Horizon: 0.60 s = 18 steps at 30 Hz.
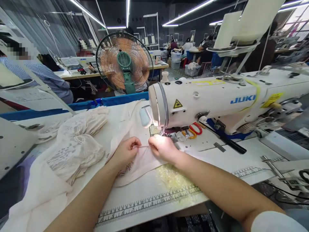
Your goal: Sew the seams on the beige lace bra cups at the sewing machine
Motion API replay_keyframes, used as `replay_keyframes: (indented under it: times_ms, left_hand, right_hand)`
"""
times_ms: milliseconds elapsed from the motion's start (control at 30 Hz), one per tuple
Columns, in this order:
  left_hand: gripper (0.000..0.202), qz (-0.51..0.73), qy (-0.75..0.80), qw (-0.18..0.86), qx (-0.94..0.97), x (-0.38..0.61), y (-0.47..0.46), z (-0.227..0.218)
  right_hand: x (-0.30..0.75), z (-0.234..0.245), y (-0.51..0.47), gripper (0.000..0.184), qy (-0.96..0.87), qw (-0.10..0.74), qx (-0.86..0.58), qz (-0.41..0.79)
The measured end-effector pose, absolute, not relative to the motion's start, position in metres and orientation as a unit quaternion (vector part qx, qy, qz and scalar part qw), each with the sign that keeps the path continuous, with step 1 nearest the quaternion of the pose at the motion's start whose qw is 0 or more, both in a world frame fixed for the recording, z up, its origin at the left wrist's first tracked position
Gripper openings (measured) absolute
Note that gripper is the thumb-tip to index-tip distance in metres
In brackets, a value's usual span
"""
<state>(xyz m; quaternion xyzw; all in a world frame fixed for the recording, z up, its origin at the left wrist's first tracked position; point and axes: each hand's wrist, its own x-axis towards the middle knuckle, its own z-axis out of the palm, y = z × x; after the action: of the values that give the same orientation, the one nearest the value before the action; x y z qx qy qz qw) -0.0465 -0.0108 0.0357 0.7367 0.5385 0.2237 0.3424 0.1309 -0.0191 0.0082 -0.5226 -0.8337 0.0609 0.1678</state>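
Note:
In the head view, my left hand (pixel 126 151) is closed in a pinch on the edge of a pale pink fabric garment (pixel 147 161). My right hand (pixel 164 146) also pinches this edge, close to the needle area of a white sewing machine (pixel 188 103). Between the two hands a short stretch of the edge runs straight. The cloth spreads under both hands and back beyond the machine head. My right fingertips are partly hidden behind the hand, and light from the machine falls on its knuckles.
Pale lace pieces (pixel 77 148) lie piled at the left. Orange-handled and red-handled tools (pixel 193 130) rest under the machine arm. Yellowish clippings (pixel 175 177) lie near the printed ruler scale (pixel 140 206). A large fan (pixel 124 61) stands behind the table; a person in a striped sleeve (pixel 53 77) sits left.

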Motion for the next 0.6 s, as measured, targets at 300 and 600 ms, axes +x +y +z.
replay_keyframes:
  times_ms: [300,600]
  left_hand:
    - [0.03,0.216,0.579,0.425,0.661,-0.035,-0.013,0.038]
    - [0.023,0.244,0.553,0.382,0.7,-0.04,-0.015,0.028]
  right_hand:
    - [0.128,0.0,-0.019,0.017,-0.836,0.217,-0.501,0.062]
    - [0.132,-0.002,-0.019,0.013,-0.841,0.242,-0.477,0.08]
